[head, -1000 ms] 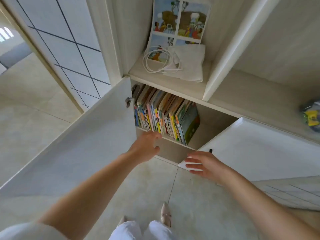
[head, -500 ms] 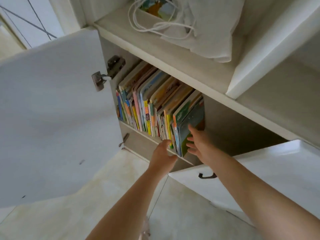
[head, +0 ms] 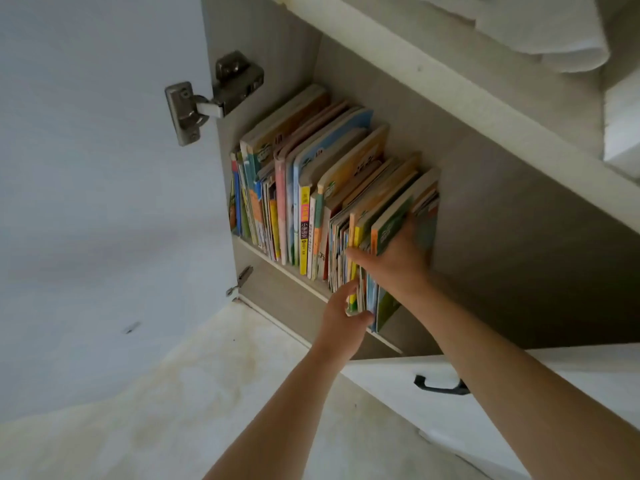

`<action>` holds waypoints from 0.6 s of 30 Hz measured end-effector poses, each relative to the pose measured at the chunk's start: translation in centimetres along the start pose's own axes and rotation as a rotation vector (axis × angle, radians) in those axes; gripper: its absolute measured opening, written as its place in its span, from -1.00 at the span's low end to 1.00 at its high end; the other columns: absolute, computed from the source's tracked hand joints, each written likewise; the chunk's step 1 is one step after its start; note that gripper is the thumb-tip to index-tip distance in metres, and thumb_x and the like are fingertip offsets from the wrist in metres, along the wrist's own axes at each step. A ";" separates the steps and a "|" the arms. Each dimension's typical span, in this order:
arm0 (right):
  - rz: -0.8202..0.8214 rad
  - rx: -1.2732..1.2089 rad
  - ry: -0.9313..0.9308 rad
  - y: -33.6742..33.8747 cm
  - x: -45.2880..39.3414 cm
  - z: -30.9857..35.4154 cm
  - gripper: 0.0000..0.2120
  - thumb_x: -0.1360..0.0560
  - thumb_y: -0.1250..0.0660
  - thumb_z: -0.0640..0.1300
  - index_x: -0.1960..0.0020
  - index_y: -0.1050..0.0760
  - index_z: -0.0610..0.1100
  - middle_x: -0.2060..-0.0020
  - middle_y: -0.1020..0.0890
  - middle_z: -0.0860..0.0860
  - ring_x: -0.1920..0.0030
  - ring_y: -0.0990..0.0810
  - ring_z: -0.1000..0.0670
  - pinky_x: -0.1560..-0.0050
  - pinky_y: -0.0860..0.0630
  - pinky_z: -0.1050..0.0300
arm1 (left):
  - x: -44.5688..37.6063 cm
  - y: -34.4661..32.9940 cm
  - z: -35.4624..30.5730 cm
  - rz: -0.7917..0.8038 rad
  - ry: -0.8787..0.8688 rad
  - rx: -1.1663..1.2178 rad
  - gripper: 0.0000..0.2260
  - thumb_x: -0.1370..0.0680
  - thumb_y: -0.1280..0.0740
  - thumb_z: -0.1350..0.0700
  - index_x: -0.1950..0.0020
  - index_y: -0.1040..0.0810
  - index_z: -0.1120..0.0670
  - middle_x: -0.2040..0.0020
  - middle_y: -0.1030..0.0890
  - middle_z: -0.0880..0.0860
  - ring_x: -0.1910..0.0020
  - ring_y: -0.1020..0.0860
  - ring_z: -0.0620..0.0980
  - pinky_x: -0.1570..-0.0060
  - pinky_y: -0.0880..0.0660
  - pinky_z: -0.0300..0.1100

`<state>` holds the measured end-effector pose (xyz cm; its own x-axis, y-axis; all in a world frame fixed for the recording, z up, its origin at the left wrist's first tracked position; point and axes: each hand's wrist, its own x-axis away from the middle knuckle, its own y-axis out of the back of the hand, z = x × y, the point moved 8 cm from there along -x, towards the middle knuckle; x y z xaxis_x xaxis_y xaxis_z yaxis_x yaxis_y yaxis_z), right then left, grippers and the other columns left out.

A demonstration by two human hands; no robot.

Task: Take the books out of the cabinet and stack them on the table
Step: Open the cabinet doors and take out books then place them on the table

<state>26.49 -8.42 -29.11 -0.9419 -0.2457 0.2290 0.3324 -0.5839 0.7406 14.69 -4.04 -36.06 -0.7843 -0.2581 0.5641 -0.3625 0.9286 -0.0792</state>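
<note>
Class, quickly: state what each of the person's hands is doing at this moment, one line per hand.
Left hand: grips the lower front edge of the rightmost books.
Right hand: thumb and fingers clamp the same bundle of books from the right.

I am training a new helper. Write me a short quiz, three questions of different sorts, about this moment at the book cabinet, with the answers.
1. True or false: the right hand grips books at the right end of the row of books.
2. Where is the left hand? A) on the hinge B) at the bottom edge of the same books C) on the door handle
3. Fill in: the cabinet door stands ____.

Key: 1 true; 2 B; 3 open.
</note>
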 end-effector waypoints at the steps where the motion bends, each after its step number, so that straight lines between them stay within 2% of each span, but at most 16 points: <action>1: -0.004 0.001 0.014 0.1 -0.1 -0.2 0.01 -0.26 -0.54 0.10 -0.50 -0.01 -0.04 -0.28 -0.50 -0.04 -0.26 -0.52 -0.07 -0.12 -0.50 0.12 | 0.0 -0.2 0.3 0.007 0.003 0.007 -0.41 -0.49 -0.36 0.29 -0.48 -0.31 -0.03 -0.47 -0.35 -0.01 -0.46 -0.29 0.05 -0.37 -0.29 -0.01; 3: -0.014 0.027 0.039 0.5 0.3 -0.2 -0.07 -0.29 -0.52 0.09 -0.48 -0.06 -0.02 -0.28 -0.49 -0.02 -0.25 -0.52 -0.07 -0.10 -0.54 0.12 | 0.2 -0.6 0.6 0.015 -0.001 0.031 -0.36 -0.49 -0.36 0.30 -0.50 -0.28 -0.06 -0.49 -0.31 -0.01 -0.47 -0.27 0.04 -0.38 -0.28 0.03; 6: -0.029 0.044 0.045 1.0 0.9 0.0 -0.16 -0.35 -0.49 -0.02 -0.46 -0.09 -0.08 -0.22 -0.50 -0.05 -0.20 -0.54 -0.09 0.10 -0.47 0.30 | 0.5 -1.2 0.9 0.031 -0.020 0.020 -0.35 -0.49 -0.35 0.31 -0.49 -0.26 -0.10 -0.49 -0.24 -0.04 -0.48 -0.22 0.02 -0.39 -0.27 0.03; 7: -0.036 0.029 0.057 1.2 1.1 0.2 -0.17 -0.35 -0.49 -0.06 -0.45 -0.09 -0.08 -0.21 -0.51 -0.05 -0.18 -0.54 -0.09 0.10 -0.48 0.28 | 0.5 -1.2 1.1 0.024 -0.027 0.016 -0.36 -0.49 -0.35 0.31 -0.49 -0.26 -0.11 -0.48 -0.24 -0.04 -0.47 -0.22 0.01 -0.39 -0.28 0.01; 9: -0.038 -0.038 0.062 1.4 1.5 0.3 -0.14 -0.34 -0.49 -0.11 -0.46 -0.04 -0.03 -0.26 -0.48 -0.05 -0.20 -0.51 -0.06 -0.04 -0.51 0.15 | 0.2 -1.2 1.2 -0.011 -0.044 0.035 -0.38 -0.49 -0.35 0.32 -0.46 -0.29 -0.12 -0.45 -0.27 -0.05 -0.46 -0.25 0.02 -0.38 -0.33 0.01; 11: -0.040 -0.089 0.025 1.8 1.8 -0.2 -0.10 -0.29 -0.49 -0.08 -0.43 0.00 0.12 -0.31 -0.45 -0.05 -0.25 -0.48 -0.08 -0.22 -0.49 -0.02 | 0.2 -1.3 1.2 -0.056 -0.038 0.087 -0.41 -0.50 -0.34 0.31 -0.44 -0.30 -0.12 -0.37 -0.31 -0.09 -0.41 -0.33 0.02 -0.31 -0.44 -0.03; 13: -0.032 -0.114 -0.029 2.2 1.9 -0.6 -0.12 -0.22 -0.47 0.00 -0.37 -0.02 0.22 -0.30 -0.46 -0.05 -0.28 -0.47 -0.17 -0.23 -0.49 -0.21 | 0.4 -1.3 1.1 -0.096 -0.031 0.133 -0.43 -0.52 -0.32 0.31 -0.44 -0.27 -0.10 -0.28 -0.33 -0.14 -0.36 -0.39 0.00 -0.19 -0.50 -0.11; 15: -0.016 -0.156 -0.058 2.4 1.9 -0.8 -0.11 -0.20 -0.47 -0.02 -0.37 -0.03 0.23 -0.25 -0.48 -0.01 -0.27 -0.48 -0.17 -0.21 -0.51 -0.22 | 0.6 -1.2 0.7 -0.123 -0.056 0.128 -0.45 -0.54 -0.31 0.29 -0.43 -0.26 -0.09 -0.24 -0.33 -0.15 -0.31 -0.41 -0.02 -0.11 -0.51 -0.19; 18: 0.007 -0.216 -0.051 2.6 2.0 -1.0 -0.08 -0.29 -0.48 -0.19 -0.45 -0.01 0.14 -0.23 -0.46 0.03 -0.26 -0.50 -0.12 -0.21 -0.53 -0.17 | 0.6 -1.5 0.9 -0.157 -0.066 0.148 -0.47 -0.56 -0.30 0.27 -0.46 -0.27 -0.09 -0.23 -0.35 -0.17 -0.28 -0.44 -0.07 0.01 -0.49 -0.30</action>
<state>25.53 -11.27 -27.36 -0.9389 -0.2144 0.2692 0.3366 -0.7357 0.5878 14.29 -5.80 -36.36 -0.7416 -0.4180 0.5247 -0.5492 0.8275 -0.1171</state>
